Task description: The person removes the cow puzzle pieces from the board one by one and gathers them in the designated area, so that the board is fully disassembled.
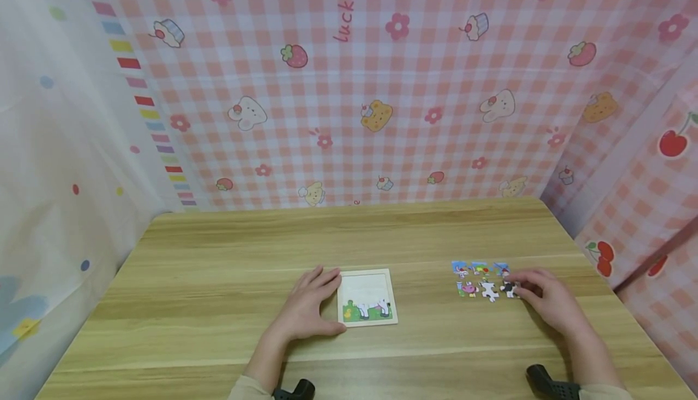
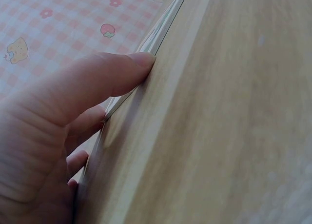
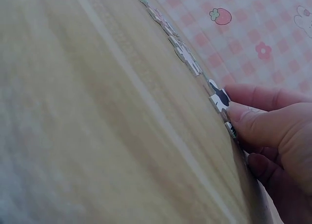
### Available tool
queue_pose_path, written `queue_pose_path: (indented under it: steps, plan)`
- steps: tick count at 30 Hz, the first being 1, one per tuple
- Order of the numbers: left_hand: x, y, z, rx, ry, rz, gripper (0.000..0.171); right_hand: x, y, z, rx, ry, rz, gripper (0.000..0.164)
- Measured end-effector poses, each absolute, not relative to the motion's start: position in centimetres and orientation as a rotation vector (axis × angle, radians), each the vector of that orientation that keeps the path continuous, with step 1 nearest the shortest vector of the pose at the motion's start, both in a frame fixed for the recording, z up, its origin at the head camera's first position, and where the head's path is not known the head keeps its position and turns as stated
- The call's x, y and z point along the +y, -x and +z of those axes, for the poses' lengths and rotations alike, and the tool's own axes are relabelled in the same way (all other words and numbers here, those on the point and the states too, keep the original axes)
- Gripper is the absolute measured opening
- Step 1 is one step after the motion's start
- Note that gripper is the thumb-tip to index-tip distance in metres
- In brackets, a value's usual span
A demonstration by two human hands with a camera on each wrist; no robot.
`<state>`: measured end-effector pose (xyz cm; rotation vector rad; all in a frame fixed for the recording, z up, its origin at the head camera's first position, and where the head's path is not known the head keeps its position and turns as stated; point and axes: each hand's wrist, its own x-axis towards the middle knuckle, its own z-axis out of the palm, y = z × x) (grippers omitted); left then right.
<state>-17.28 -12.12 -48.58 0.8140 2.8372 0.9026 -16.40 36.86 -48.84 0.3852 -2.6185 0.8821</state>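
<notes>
A square wooden puzzle board (image 1: 366,282) lies on the table, its lower part filled with green pieces showing a white animal's legs and its upper part bare. My left hand (image 1: 308,309) holds the board's left side, thumb at the near corner and forefinger at the far corner. In the left wrist view the thumb (image 2: 112,75) presses on the board's edge. To the right, my right hand (image 1: 551,300) pinches a black-and-white puzzle piece (image 3: 220,98) between thumb and forefinger. Beside it lie several loose pieces, among them a white one (image 1: 488,291) and a pink one (image 1: 467,289).
The wood-grain table (image 1: 245,248) spreads around both hands. A pink checked cloth (image 1: 349,85) hangs behind its far edge, with a white dotted cloth (image 1: 65,163) at the left and a cherry-patterned cloth (image 1: 654,206) at the right.
</notes>
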Motion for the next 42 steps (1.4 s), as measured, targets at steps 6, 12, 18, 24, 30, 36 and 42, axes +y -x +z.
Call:
queue_pose_path:
  steps: [6,12,18,24,30,36,42]
  plan:
    - [-12.1,17.3,-48.6,2.837,-0.807,0.9,0.095,36.8,16.4,-49.0,-2.606,-0.38,0.895,0.025]
    - [-12.1,17.3,-48.6,2.84,-0.806,0.893,0.095,36.8,16.4,-48.9,-2.619,-0.332,0.922,0.023]
    - [-12.1,17.3,-48.6,2.84,-0.809,0.893,0.095,36.6,16.3,-48.4,-2.592,-0.299,0.866,0.021]
    - [-12.1,17.3,-48.6,2.836,-0.805,0.895,0.095,35.3,16.2,-47.5,-2.556,-0.343,0.852,0.02]
    - [-12.1,17.3,-48.6,2.836,-0.808,0.892,0.095,33.2,16.3,-47.0,-2.517,-0.49,0.863,0.024]
    - [-12.2,17.3,-48.5,2.83,-0.805,0.895,0.095,30.7,16.4,-46.9,-2.524,-0.634,0.914,0.025]
    - [-12.2,17.3,-48.6,2.833,-0.798,0.896,0.095,28.1,16.8,-47.2,-2.515,-0.766,0.976,0.027]
